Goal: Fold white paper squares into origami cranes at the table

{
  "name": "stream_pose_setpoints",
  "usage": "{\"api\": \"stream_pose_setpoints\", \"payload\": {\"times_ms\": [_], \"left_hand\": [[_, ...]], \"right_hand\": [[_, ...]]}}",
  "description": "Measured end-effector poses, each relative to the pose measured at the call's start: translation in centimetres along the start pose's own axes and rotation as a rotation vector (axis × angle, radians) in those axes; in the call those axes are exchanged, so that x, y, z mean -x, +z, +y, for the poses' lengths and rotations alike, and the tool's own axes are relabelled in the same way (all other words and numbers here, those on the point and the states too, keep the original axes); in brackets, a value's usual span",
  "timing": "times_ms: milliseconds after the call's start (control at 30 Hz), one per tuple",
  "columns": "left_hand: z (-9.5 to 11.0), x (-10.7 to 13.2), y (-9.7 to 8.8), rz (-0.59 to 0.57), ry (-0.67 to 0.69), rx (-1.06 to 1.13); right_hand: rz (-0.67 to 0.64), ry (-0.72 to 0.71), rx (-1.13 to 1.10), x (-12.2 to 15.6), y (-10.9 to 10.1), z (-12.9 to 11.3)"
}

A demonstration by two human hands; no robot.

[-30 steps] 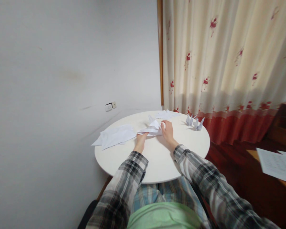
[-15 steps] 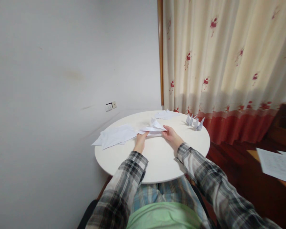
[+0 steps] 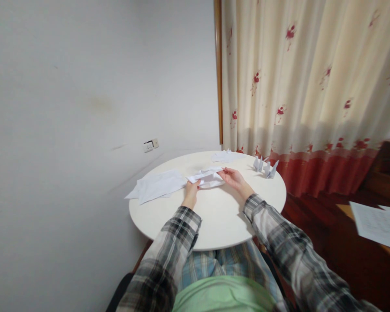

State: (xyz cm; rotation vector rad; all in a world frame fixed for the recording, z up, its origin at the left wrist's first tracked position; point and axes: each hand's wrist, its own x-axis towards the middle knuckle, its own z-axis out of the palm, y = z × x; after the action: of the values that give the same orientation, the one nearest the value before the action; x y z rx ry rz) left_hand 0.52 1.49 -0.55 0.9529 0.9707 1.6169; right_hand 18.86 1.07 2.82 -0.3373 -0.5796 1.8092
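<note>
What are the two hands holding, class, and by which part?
Folded white paper: the left hand holds it near its left end, the right hand at its right end.

This looks like a home: floral curtain [image 3: 295, 86] at upper right, wooden floor [image 3: 297, 212] at lower right, round white table [image 3: 214, 225] at lower centre.

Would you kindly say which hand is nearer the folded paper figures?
Right. The right hand is left of the figures, at one end of the held paper; the left hand is farther left, at the other.
</note>
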Motion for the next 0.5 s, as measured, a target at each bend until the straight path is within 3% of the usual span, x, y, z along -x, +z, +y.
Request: {"api": "stream_pose_setpoints", "payload": {"times_ms": [167,300,500], "left_hand": [[-0.2,0.0,-0.1,-0.032,0.005,-0.034],[-0.6,-0.3,-0.3,-0.048,0.015,-0.106],[-0.7,-0.8,-0.5,-0.15,-0.04,-0.141]], "right_hand": [[-0.148,0.067,0.059,1.2,0.1,-1.0],[-0.188,0.094,0.157,1.5,-0.1,-1.5],[-0.182,-0.048,0.498,0.4,-0.5,0.0]]}}
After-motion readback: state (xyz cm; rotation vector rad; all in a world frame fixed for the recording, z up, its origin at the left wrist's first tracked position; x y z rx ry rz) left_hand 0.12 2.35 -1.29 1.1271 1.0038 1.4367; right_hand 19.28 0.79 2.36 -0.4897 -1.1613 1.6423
